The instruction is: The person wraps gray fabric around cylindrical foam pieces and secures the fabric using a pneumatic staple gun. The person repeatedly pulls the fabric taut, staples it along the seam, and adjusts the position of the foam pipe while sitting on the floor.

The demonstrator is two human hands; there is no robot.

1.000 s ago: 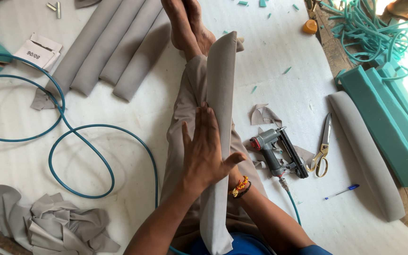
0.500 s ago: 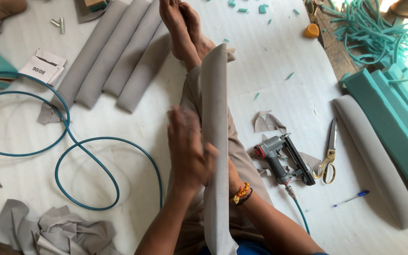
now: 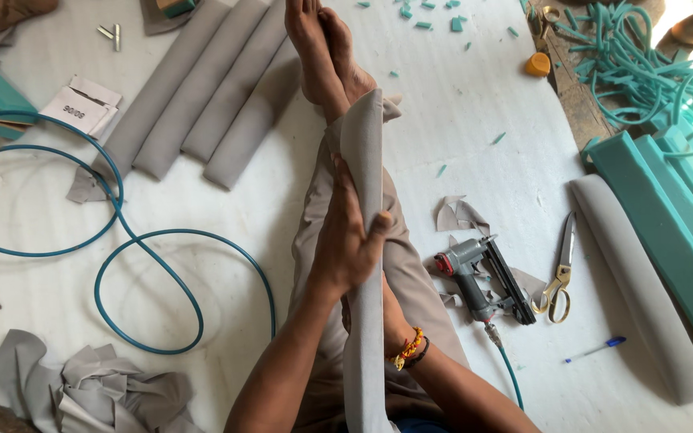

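Three finished grey fabric-covered foam rolls [image 3: 202, 104] lie near the white floor sheet's far edge, while the left hand [image 3: 346, 240] clamps another grey-wrapped foam strip [image 3: 365, 265] along the legs, its underside seemingly unstapled, the right hand [image 3: 391, 325] mostly hidden, grip unclear.

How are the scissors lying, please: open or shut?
Shut: the scissors lie flat on the sheet, blades together in one line, beside the stapler.

Surface: white floor sheet [image 3: 475, 104]
Left: blue hose [image 3: 114, 240], grey rolls [image 3: 202, 104], cloth scraps [image 3: 98, 393]
Right: staple gun [image 3: 483, 281], scissors [image 3: 559, 277], pen [image 3: 595, 350]
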